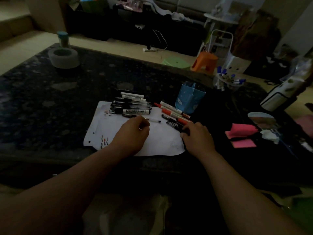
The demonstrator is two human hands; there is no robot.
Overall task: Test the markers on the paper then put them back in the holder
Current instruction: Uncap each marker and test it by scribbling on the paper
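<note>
white paper (pixel 160 139) flat on dark patterned table (pixel 50 99), near side close to table's front edge. left hand (pixel 133 131) curled round thin clear-barrelled pen (pixel 153 120), dark tip pointing right over bare middle of sheet; too dim to tell whether touching or just above. right hand (pixel 197 133) at paper's right edge, fingers bent over black marker (pixel 174 124); cannot tell whether pinching it or only resting on it.

blue holder (pixel 189 99) upright just beyond paper's far right corner, no marker seen sticking out of it. row of black and white markers (pixel 132 106) lying across far edge of paper. red markers (pixel 174 112) loose between paper and holder. short red and black test strokes (pixel 105 141) near left edge.

judged step: testing, mid-task; nothing back in holder as far as visible. likely next: press tip down, draw short stroke on bare patch, then cap and carry to holder. calls for light pressure and sheet pinned by other hand.

room: bare paper ahead of left hand enough for a stroke. path to holder crossing loose red markers, so better lifted over than slid. pink sticky notes (pixel 240 134) well apart at right, no obstacle. risk of forearms dragging sheet toward table's front edge.
</note>
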